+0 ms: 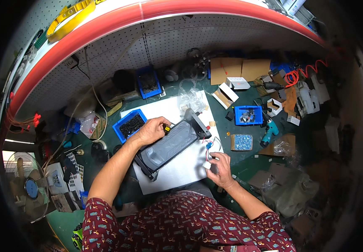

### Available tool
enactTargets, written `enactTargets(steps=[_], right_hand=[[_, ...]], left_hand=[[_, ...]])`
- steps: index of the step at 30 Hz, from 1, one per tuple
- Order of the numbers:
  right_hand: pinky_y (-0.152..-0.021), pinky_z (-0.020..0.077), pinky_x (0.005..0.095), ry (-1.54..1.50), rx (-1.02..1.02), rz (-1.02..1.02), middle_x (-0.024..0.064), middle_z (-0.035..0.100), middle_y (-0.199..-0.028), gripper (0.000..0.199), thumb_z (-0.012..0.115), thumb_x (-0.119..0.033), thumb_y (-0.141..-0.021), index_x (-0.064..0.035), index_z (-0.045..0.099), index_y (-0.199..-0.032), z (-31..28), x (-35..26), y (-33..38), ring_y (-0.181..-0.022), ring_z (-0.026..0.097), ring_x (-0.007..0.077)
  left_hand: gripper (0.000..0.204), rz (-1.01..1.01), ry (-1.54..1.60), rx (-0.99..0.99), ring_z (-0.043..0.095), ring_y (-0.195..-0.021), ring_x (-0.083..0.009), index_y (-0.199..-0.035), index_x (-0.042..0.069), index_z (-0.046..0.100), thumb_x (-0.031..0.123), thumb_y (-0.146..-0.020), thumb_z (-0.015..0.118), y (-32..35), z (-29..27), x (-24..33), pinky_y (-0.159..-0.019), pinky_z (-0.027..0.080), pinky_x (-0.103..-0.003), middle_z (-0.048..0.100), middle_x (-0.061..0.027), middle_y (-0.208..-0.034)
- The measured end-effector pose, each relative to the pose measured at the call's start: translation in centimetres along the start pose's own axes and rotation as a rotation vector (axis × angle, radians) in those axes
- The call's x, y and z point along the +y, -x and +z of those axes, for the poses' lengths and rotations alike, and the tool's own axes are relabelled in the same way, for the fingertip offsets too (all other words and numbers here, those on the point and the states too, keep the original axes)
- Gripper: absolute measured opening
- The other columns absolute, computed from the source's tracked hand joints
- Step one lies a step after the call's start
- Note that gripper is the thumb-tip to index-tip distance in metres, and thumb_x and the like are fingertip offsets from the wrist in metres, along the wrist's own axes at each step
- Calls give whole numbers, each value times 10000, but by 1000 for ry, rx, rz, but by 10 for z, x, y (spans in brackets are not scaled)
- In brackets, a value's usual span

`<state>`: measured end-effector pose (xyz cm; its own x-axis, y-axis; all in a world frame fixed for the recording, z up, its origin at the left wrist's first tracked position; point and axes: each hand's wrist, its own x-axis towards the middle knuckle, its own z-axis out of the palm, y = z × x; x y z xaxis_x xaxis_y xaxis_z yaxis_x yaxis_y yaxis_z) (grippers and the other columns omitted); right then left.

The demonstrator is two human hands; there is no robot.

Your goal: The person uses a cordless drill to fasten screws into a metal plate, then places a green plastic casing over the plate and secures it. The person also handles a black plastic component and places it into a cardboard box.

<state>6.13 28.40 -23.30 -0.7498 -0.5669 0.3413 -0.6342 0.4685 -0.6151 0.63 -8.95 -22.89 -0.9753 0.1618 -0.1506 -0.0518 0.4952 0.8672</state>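
A cluttered green workbench (248, 157) surrounds a white sheet (181, 168) laid in front of the person, and on that sheet lies a dark, oblong plastic housing (171, 143), tilted so that its far end points up and to the right. Just left of it stands a blue bin (130, 124) full of small black parts; a second blue bin (148, 82) sits farther back against the perforated wall panel, and a third blue bin (248, 115) with dark pieces sits to the right. Near that one lies a shallow cardboard tray (242, 142) filled with small light-blue pieces, and beside it a teal cordless driver (269, 132) lies on its side. Open brown cartons (239, 69) and a small white box (237, 83) stand at the back right, an orange coiled hose (305, 71) hangs beyond them, and crumpled clear bags (192, 98) rest at the far edge of the sheet. The left hand (151, 131) rests on the housing's upper left edge, fingers curled and pressed together over the rim by a small yellow piece. The right hand (218, 168), just off the housing's lower right, has its fingers closed around a small white connector (207, 165) from which thin red and white wires (208, 147) with a blue fitting run back to the housing.
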Motion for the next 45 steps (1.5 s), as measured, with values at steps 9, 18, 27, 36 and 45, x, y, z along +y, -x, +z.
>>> enactTargets(steps=[9, 18, 27, 36, 45], right_hand=[[-964, 491, 452, -100, -38, 202, 125, 705, -1048, 392, 784, -198, -916, -42, 551, -1190, 43, -37, -52, -927, 654, 304], [-684, 502, 323, -183, -195, 352, 107, 639, -910, 378, 842, -245, -891, -24, 617, -1099, 24, -49, -40, -752, 635, 211], [-758, 464, 284, -732, -75, 591, -17, 554, -871, 429, 862, -200, -868, -32, 560, -1122, 2, -95, -91, -854, 525, 84], [-774, 494, 313, -497, -209, 518, 33, 625, -835, 484, 877, -247, -845, -39, 722, -1253, 52, -51, -99, -817, 552, 117], [-688, 520, 320, -212, -163, 525, 62, 668, -829, 384, 891, -162, -818, -18, 692, -1113, 67, -36, -116, -742, 594, 154]], left_hand=[[281, 264, -23, -65, 672, -981, -244, -1195, 16, 699, 112, -934, 737, -2, 7, -11, -913, 536, -354, 691, -133, -1080], [233, 44, 251, -323, 573, -858, -134, -1170, -1, 621, 152, -1005, 682, -8, 10, -10, -811, 503, -314, 627, -48, -904], [182, 53, 311, -481, 481, -803, -70, -1145, 17, 646, 155, -1027, 656, -22, 15, -18, -741, 448, -253, 551, 31, -869], [260, -6, 471, -533, 563, -964, -62, -1252, 1, 652, 175, -1064, 606, -25, 10, -34, -851, 492, -236, 663, -8, -1008], [268, 42, 394, -689, 570, -955, -75, -1246, 3, 664, 193, -1068, 601, -30, 10, -43, -867, 491, -259, 667, -7, -1012]])
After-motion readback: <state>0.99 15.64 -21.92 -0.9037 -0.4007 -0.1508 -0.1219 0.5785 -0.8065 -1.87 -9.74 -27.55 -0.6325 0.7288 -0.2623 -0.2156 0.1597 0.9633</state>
